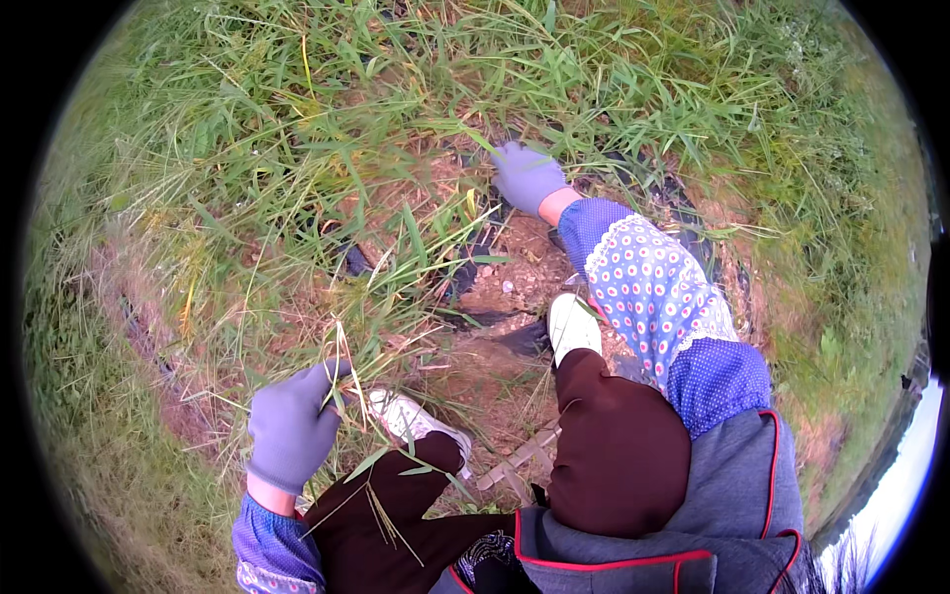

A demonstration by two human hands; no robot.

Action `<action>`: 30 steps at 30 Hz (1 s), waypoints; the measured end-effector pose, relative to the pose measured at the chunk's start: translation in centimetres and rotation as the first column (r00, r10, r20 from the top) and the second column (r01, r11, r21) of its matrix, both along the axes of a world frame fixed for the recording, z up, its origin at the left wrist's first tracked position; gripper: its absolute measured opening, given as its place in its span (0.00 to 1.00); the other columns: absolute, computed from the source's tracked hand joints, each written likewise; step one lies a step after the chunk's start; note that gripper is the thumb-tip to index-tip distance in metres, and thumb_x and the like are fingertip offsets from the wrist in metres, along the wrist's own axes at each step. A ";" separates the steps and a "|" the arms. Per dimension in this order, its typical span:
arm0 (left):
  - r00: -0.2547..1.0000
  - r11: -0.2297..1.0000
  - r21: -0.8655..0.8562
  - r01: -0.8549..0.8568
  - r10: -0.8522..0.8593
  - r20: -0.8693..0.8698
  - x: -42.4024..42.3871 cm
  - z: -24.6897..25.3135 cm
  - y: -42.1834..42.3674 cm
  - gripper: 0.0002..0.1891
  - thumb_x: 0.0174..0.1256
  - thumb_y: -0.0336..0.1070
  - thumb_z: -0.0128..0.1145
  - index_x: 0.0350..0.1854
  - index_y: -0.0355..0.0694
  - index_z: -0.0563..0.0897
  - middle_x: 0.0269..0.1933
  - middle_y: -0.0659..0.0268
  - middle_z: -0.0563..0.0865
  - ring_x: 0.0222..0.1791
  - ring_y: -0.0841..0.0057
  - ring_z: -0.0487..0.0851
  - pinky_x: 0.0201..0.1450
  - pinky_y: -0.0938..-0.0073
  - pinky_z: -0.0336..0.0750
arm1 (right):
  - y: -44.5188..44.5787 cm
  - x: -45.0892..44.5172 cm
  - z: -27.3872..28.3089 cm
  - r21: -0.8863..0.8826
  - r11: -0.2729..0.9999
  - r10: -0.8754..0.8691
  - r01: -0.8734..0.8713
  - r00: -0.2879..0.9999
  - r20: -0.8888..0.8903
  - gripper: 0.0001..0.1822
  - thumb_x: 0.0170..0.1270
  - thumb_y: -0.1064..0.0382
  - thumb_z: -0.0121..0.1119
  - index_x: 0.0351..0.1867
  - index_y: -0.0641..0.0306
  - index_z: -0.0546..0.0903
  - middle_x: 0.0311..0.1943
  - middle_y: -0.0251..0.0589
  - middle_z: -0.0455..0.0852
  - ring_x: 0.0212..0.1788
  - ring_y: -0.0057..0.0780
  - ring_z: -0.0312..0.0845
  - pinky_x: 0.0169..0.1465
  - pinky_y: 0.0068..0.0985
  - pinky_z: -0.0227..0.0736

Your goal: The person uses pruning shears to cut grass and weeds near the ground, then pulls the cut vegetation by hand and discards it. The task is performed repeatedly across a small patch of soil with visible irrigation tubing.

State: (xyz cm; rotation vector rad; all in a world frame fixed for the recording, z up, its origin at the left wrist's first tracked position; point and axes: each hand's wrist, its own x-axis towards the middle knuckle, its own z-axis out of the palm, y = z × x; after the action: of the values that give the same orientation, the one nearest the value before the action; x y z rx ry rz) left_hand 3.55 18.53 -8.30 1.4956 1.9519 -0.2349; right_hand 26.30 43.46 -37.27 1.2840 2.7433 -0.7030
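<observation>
My left hand (293,427), in a lavender-grey knit glove, grips a bunch of grass stems (347,371) at the lower left. Loose blades and a seed head (382,512) hang from it over my trouser leg. My right hand (528,178), gloved alike, reaches forward into tall green grass (512,89) at the upper middle. Its fingertips point away from me among the blades, so I cannot tell whether they hold any. Below it, bare brown soil (519,252) shows with torn black plastic sheeting (464,275).
My white shoes (575,327) stand on the soil below the right arm and beside the left hand. A pale slatted piece (519,457) lies between my legs. More dark sheeting (690,223) runs through the weeds at right. Dense grass (223,148) covers the left side.
</observation>
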 end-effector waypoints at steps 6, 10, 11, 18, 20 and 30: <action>1.000 1.000 0.019 0.011 -0.011 -0.001 0.0 0.3 -0.3 0.19 0.53 0.31 0.67 0.50 0.48 0.85 0.39 0.55 0.87 0.36 0.54 0.86 0.37 0.62 0.78 | 0.2 -1.1 0.9 -0.227 0.967 -0.062 0.115 0.972 0.227 0.23 0.65 0.51 0.58 0.56 0.63 0.75 0.48 0.53 0.86 0.51 0.51 0.84 0.51 0.45 0.79; 1.000 0.999 0.043 0.003 -0.004 0.008 0.2 0.5 -0.7 0.19 0.53 0.30 0.67 0.51 0.48 0.85 0.39 0.55 0.88 0.37 0.54 0.86 0.39 0.62 0.79 | 0.7 -2.0 1.7 -0.250 0.965 -0.006 0.076 0.963 0.268 0.20 0.64 0.54 0.56 0.54 0.61 0.80 0.46 0.51 0.88 0.49 0.49 0.85 0.51 0.44 0.79; 1.000 1.000 0.031 -0.001 0.001 0.006 0.2 0.6 -0.8 0.19 0.53 0.30 0.66 0.51 0.48 0.85 0.39 0.55 0.88 0.37 0.55 0.86 0.39 0.62 0.79 | 0.8 -2.0 1.1 -0.238 0.968 -0.010 0.073 0.967 0.256 0.20 0.64 0.53 0.56 0.53 0.60 0.81 0.46 0.52 0.88 0.49 0.50 0.85 0.50 0.45 0.79; 1.000 0.999 0.043 0.007 -0.007 0.019 0.3 0.5 -1.4 0.19 0.54 0.29 0.66 0.51 0.48 0.85 0.39 0.55 0.88 0.37 0.55 0.86 0.39 0.62 0.79 | 0.9 -1.7 -0.5 -0.257 0.959 -0.065 0.123 0.973 0.222 0.16 0.63 0.56 0.53 0.45 0.61 0.85 0.44 0.52 0.88 0.49 0.53 0.84 0.52 0.45 0.78; 1.000 1.000 0.015 0.013 -0.012 -0.003 0.5 0.9 -1.2 0.19 0.54 0.30 0.66 0.51 0.48 0.85 0.39 0.55 0.88 0.36 0.55 0.86 0.38 0.62 0.79 | 0.1 -2.0 0.3 -0.274 0.953 -0.085 0.127 0.983 0.160 0.16 0.61 0.58 0.53 0.43 0.62 0.86 0.44 0.53 0.88 0.49 0.53 0.84 0.52 0.44 0.78; 0.996 0.992 0.090 0.094 -0.093 -0.013 1.4 0.6 -1.7 0.18 0.52 0.32 0.68 0.48 0.46 0.85 0.35 0.57 0.87 0.34 0.57 0.86 0.36 0.62 0.78 | -3.3 -1.3 2.8 -0.233 0.966 -0.133 0.113 0.988 -0.073 0.17 0.60 0.55 0.54 0.42 0.64 0.82 0.39 0.59 0.86 0.46 0.56 0.83 0.51 0.47 0.76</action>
State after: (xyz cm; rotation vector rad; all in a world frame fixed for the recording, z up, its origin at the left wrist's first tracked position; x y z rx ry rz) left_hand 4.93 16.79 -7.67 1.6492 1.9246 -0.1965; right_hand 24.97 40.12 -34.45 1.4105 2.5675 -1.0753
